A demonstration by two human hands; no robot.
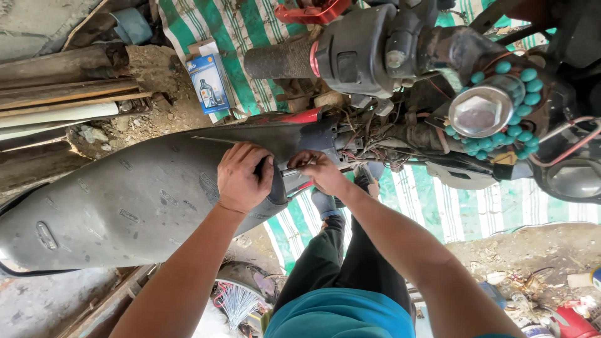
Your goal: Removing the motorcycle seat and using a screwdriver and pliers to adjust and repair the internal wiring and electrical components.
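Here we clench our left hand (243, 177) on the fender (125, 200), right hand (320, 170) gripping a tool (294, 168); slipping could snag the wires (369, 141).

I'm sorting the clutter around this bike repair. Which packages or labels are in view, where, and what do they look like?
Carton: flat rectangular box, blue with a picture of a pale bottle, lying on the dirt at the edge of the green-and-white striped tarp, above the hands.
Red container: bottom right corner, partly cut off, among litter.
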